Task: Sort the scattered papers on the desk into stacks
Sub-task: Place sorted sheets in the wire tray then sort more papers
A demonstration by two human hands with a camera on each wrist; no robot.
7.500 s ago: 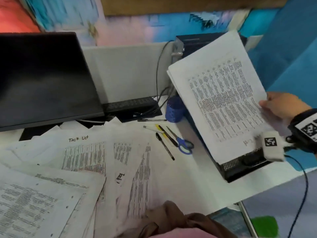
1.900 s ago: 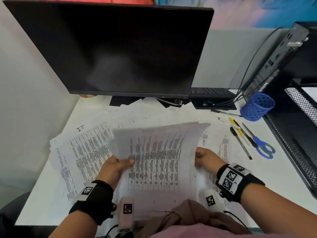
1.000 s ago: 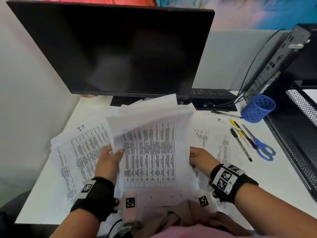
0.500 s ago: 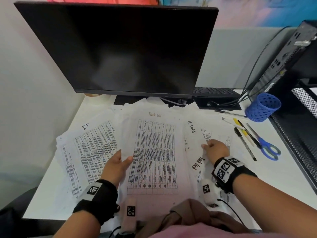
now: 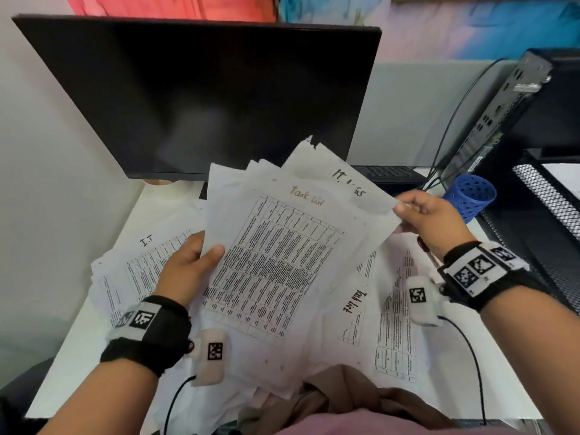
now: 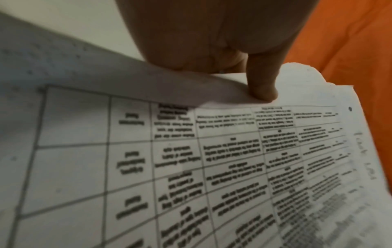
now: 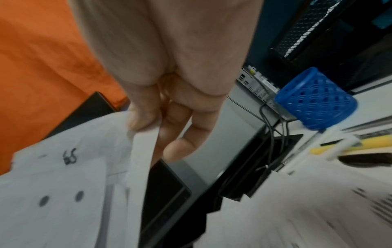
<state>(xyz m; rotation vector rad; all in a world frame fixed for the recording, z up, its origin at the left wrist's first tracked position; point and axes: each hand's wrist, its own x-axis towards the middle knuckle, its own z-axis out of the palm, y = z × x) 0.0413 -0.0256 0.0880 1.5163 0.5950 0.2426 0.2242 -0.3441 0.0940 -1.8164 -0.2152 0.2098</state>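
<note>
1. The left hand [image 5: 185, 268] grips a bundle of papers [image 5: 276, 255] raised above the desk [image 5: 78, 356]; its fingers are hidden underneath.
2. The right hand [image 5: 430, 221] pinches the rear sheet [image 5: 332, 174]; the right wrist view alone shows the thumb [image 7: 144, 117] on it.

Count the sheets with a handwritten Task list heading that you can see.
2. The gold-titled sheet tops the bundle gripped by the left hand; the black-titled sheet lies on the desk just right of it. Others may be hidden under the pile.
</note>
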